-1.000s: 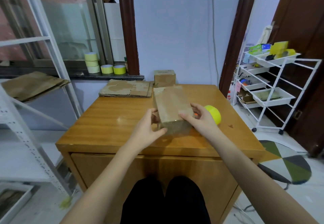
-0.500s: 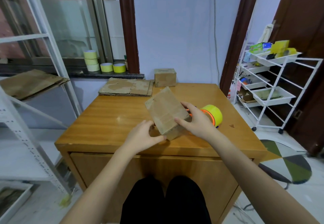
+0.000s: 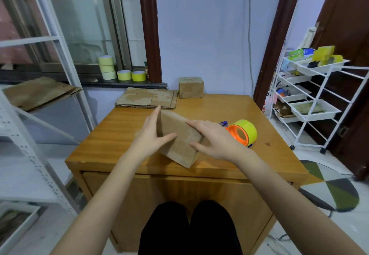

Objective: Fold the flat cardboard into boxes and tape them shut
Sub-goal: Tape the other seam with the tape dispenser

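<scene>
A half-formed cardboard box (image 3: 179, 140) is held tilted over the near middle of the wooden table (image 3: 111, 134), its lower corner close to the table's front edge; whether that corner touches the wood cannot be told. The box's left side is flanked by the left hand (image 3: 150, 134), whose fingers are stretched straight along that side while the thumb is laid across the top face. The right hand (image 3: 214, 138) is spread flat over the box's right edge, fingers extended and pressing rather than curled. The box's right face is hidden behind this hand. Just beside the right hand, a yellow tape dispenser (image 3: 242, 132) with an orange core lies on the table. A stack of flat cardboard (image 3: 146, 100) and a finished small box (image 3: 191, 87) rest at the far edge.
</scene>
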